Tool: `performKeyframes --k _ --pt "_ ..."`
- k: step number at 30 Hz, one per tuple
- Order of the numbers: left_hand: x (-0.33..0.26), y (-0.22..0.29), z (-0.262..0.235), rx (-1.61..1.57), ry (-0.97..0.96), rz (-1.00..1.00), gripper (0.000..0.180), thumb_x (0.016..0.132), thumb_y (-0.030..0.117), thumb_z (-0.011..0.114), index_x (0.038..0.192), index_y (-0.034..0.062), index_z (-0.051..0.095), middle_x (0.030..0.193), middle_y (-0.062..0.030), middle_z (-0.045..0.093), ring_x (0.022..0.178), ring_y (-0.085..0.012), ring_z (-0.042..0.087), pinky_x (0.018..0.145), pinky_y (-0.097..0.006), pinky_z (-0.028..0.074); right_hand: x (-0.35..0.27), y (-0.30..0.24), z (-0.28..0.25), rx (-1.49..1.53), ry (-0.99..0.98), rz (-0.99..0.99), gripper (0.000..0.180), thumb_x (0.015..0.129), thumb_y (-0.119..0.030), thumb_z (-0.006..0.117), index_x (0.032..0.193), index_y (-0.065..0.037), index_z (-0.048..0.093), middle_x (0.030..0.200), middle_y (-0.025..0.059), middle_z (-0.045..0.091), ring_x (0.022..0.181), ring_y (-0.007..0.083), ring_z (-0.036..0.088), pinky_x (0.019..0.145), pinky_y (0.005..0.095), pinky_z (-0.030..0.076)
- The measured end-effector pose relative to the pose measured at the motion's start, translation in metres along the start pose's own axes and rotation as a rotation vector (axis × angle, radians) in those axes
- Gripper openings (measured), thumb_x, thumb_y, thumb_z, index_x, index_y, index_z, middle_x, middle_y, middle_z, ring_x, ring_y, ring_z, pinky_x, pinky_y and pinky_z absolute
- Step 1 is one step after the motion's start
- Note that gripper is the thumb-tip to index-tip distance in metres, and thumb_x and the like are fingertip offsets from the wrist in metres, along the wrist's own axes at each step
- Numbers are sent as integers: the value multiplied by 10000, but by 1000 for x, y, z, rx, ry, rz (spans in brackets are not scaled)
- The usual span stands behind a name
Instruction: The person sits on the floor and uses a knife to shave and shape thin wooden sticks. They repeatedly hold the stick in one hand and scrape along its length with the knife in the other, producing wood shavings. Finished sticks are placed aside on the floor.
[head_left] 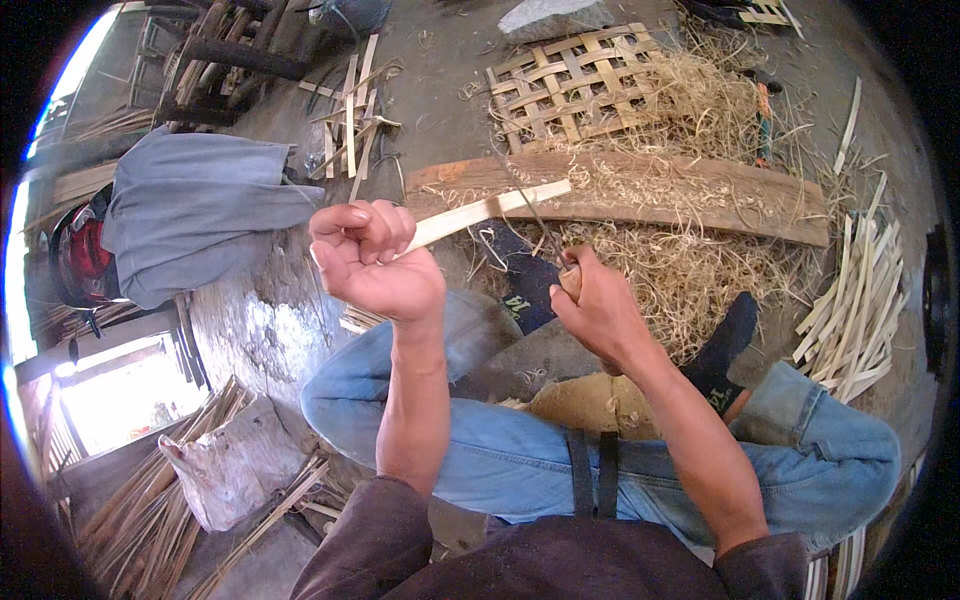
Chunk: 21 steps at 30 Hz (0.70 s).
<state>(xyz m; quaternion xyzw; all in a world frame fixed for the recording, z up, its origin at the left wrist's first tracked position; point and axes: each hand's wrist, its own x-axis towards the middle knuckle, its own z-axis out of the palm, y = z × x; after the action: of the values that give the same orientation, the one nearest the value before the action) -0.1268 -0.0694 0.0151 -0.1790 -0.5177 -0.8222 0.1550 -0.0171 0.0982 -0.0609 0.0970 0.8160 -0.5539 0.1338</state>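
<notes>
left hand (372, 258) clamped on bamboo strip (490, 208) | right hand (600, 305) gripping knife (545, 232) against strip | shave thinly, blade angled away from left hand

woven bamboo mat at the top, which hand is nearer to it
Right. The right hand, gripping a knife handle, sits almost directly below the woven bamboo mat. The left hand, holding a bamboo strip, lies farther off to the mat's lower left.

A woven bamboo lattice (573, 82) is lying beyond a wooden plank (640, 190) — shavings (690, 270) are being strewn around it, cut strips (855, 310) piled at right, grey cloth (190, 215) draped left.
</notes>
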Motion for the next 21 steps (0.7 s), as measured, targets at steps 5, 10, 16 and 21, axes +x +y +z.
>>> performKeyframes --k 5,10,16,21 --pt "-1 -1 4 9 -24 7 447 944 498 434 798 77 469 553 38 246 470 -77 214 448 -252 168 1 12 7 -29 -44 41 291 795 -138 592 980 59 483 820 269 627 818 449 609 735 487 481" --pt "2 1 9 -38 -63 -7 481 947 514 429 786 61 431 543 40 264 468 -68 225 448 -249 164 5 6 6 -30 5 -23 290 796 -131 586 998 51 484 823 281 629 818 449 618 731 494 493" --pt "-1 -5 2 -31 -28 13 512 939 543 434 771 61 404 541 31 273 465 -68 217 448 -256 162 -10 -31 8 46 -192 35 370 819 -206 645 1057 31 490 803 285 631 775 455 627 701 508 510" --pt "-5 -3 8 36 -75 55 543 933 569 430 753 59 395 540 25 273 451 -68 198 440 -256 143 -12 -39 14 261 -228 -91 353 814 -192 664 1060 21 526 698 238 618 717 417 642 631 456 491"
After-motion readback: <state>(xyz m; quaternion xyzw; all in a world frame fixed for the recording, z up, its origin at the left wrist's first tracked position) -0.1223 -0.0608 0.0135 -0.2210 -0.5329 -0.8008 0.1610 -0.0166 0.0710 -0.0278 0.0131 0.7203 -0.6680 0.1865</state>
